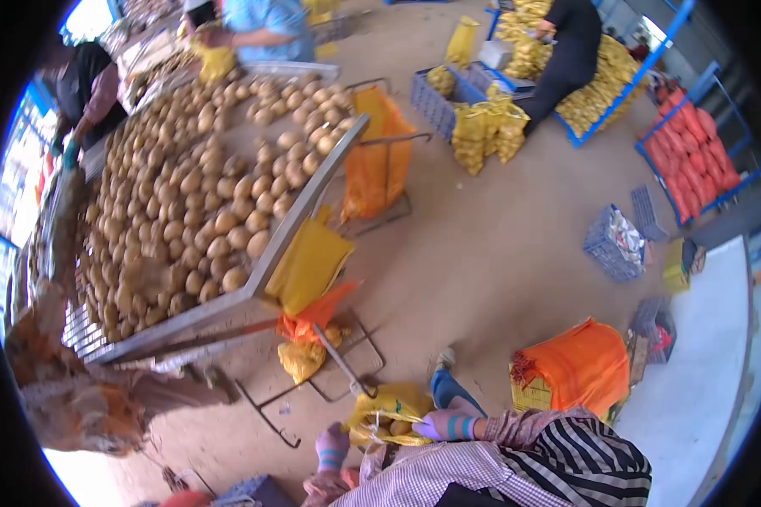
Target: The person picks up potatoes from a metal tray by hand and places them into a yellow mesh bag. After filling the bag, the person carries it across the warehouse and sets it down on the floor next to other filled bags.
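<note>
A yellow mesh bag (386, 411) with brown round produce inside sits low on the floor in front of me. My right hand (446, 425), in a purple glove with teal stripes, grips the bag's gathered top on its right side. My left hand (332, 448), in a matching glove, holds the bag's left edge. A blue shoe (450, 389) shows just behind the bag.
A big metal sorting table (304, 211) heaped with brown produce (186, 194) fills the left. Yellow (313, 262) and orange (376, 160) bags hang on wire frames along its edge. An orange-sack-covered crate (579, 363), blue crates (613, 245), red sacks (689, 160) and other people (566, 51) stand around.
</note>
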A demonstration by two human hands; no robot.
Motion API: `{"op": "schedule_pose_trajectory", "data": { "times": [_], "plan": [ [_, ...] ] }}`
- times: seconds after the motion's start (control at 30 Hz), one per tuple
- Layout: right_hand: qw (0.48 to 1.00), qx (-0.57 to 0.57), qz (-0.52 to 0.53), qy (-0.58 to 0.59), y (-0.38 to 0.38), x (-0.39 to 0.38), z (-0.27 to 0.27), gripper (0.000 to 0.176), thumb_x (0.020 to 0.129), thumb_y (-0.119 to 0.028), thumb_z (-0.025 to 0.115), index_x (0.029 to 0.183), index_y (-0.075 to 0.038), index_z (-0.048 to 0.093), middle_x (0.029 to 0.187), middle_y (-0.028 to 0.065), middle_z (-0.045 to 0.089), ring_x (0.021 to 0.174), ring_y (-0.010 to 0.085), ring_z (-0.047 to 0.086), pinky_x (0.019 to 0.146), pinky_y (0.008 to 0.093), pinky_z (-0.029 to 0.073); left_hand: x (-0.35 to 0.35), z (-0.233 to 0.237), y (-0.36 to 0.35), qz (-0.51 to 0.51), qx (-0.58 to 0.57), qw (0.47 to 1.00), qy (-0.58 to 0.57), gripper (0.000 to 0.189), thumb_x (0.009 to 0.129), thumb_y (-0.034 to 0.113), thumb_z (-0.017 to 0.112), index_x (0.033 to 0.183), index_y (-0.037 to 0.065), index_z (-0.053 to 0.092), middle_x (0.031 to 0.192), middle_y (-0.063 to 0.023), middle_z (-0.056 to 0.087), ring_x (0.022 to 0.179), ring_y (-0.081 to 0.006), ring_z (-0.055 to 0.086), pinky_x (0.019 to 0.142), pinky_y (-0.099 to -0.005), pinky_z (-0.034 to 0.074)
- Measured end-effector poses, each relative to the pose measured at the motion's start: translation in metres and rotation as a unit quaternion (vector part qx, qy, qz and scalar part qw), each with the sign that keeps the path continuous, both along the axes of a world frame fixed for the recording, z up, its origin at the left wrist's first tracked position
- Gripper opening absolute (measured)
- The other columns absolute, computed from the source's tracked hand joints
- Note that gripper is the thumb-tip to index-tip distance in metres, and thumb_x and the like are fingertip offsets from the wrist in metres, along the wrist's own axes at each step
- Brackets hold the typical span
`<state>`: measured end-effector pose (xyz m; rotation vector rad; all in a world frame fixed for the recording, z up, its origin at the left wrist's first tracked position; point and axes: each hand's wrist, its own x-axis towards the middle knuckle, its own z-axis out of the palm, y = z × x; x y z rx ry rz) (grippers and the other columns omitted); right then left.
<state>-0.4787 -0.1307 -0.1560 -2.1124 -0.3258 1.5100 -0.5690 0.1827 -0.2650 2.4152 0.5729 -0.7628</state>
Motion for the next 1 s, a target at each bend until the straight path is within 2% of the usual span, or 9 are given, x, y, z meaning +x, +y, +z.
{"op": "schedule_pose_trajectory", "data": {
  "times": [0.13, 0.23, 0.37, 0.47, 0.6, 0.7, 0.77, 0.9, 1.0],
  "plan": [
    [0.995, 0.012, -0.094, -0.028, -0.064, -0.014, -0.019, 0.062, 0.103, -0.055, 0.039, 0.100, -0.004, 0.076, 0.101, 0.0233, 0.074, 0.096, 0.0420, 0.071, 0.092, 0.0514, 0.051, -0.001, 0.024, -0.066, -0.034, 0.017, 0.999, -0.034, 0.023, 0.089, 0.039, 0.067, 0.099, 0.019, 0.073, 0.087, -0.0190, 0.074, 0.086, -0.0443, 0.071, 0.076, -0.0550, 0.057],
    [0.987, 0.025, -0.150, -0.048, -0.110, -0.011, -0.027, 0.062, 0.102, -0.057, 0.040, 0.102, -0.007, 0.077, 0.102, 0.0224, 0.075, 0.098, 0.0416, 0.071, 0.093, 0.0508, 0.051, 0.031, 0.045, -0.098, -0.020, -0.021, 0.999, 0.032, 0.030, 0.090, 0.044, 0.067, 0.107, 0.021, 0.075, 0.092, -0.0169, 0.076, 0.096, -0.0397, 0.072, 0.087, -0.0501, 0.056],
    [0.977, 0.020, -0.204, -0.057, -0.170, 0.010, -0.022, 0.063, 0.102, -0.059, 0.039, 0.108, -0.009, 0.076, 0.110, 0.0210, 0.074, 0.108, 0.0393, 0.069, 0.098, 0.0490, 0.050, 0.077, 0.054, -0.148, -0.121, 0.062, 0.991, -0.018, 0.032, 0.089, 0.047, 0.069, 0.106, 0.021, 0.076, 0.089, -0.0148, 0.076, 0.092, -0.0372, 0.073, 0.083, -0.0486, 0.057],
    [0.968, -0.016, -0.210, -0.134, -0.217, 0.027, 0.007, 0.066, 0.102, -0.061, 0.038, 0.114, -0.008, 0.075, 0.106, 0.0240, 0.073, 0.102, 0.0405, 0.070, 0.093, 0.0486, 0.052, 0.101, 0.075, -0.188, -0.064, 0.021, 0.986, -0.154, 0.030, 0.084, 0.041, 0.078, 0.105, 0.019, 0.078, 0.077, -0.0137, 0.074, 0.074, -0.0298, 0.074, 0.070, -0.0413, 0.057],
    [0.931, 0.013, -0.312, -0.189, -0.265, 0.046, 0.001, 0.066, 0.101, -0.062, 0.040, 0.106, -0.007, 0.076, 0.100, 0.0238, 0.074, 0.096, 0.0426, 0.071, 0.089, 0.0491, 0.053, 0.166, 0.120, -0.239, -0.016, -0.094, 0.991, -0.092, 0.027, 0.089, 0.031, 0.077, 0.107, 0.010, 0.077, 0.070, -0.0092, 0.072, 0.059, -0.0163, 0.068, 0.061, -0.0335, 0.053],
    [0.908, -0.007, -0.363, -0.209, -0.298, 0.061, 0.034, 0.066, 0.101, -0.062, 0.041, 0.100, -0.007, 0.077, 0.094, 0.0224, 0.074, 0.092, 0.0421, 0.071, 0.087, 0.0490, 0.054, 0.207, 0.120, -0.268, -0.139, -0.086, 0.947, -0.278, 0.026, 0.088, 0.030, 0.078, 0.104, 0.009, 0.076, 0.071, -0.0090, 0.072, 0.058, -0.0162, 0.067, 0.061, -0.0332, 0.053],
    [0.889, -0.005, -0.379, -0.256, -0.317, 0.068, 0.024, 0.064, 0.100, -0.062, 0.044, 0.097, -0.008, 0.078, 0.090, 0.0214, 0.074, 0.088, 0.0412, 0.072, 0.086, 0.0483, 0.055, 0.230, 0.151, -0.307, -0.042, -0.152, 0.972, -0.177, 0.028, 0.088, 0.031, 0.077, 0.102, 0.007, 0.075, 0.074, -0.0137, 0.072, 0.064, -0.0216, 0.070, 0.066, -0.0365, 0.055],
    [0.857, -0.011, -0.459, -0.234, -0.352, 0.092, 0.028, 0.061, 0.101, -0.060, 0.043, 0.095, -0.010, 0.077, 0.089, 0.0170, 0.075, 0.092, 0.0382, 0.072, 0.088, 0.0476, 0.054, 0.284, 0.151, -0.362, -0.160, -0.104, 0.942, -0.275, 0.033, 0.089, 0.042, 0.072, 0.106, 0.014, 0.076, 0.080, -0.0127, 0.074, 0.075, -0.0287, 0.073, 0.073, -0.0396, 0.057],
    [0.838, -0.024, -0.497, -0.223, -0.378, 0.116, 0.028, 0.061, 0.099, -0.063, 0.047, 0.094, -0.010, 0.078, 0.089, 0.0178, 0.075, 0.091, 0.0380, 0.072, 0.087, 0.0471, 0.054, 0.318, 0.150, -0.406, -0.165, -0.205, 0.879, -0.398, 0.031, 0.097, 0.034, 0.064, 0.082, 0.007, 0.066, 0.064, -0.0117, 0.062, 0.058, -0.0232, 0.063, 0.053, -0.0433, 0.047]
  ]
}}
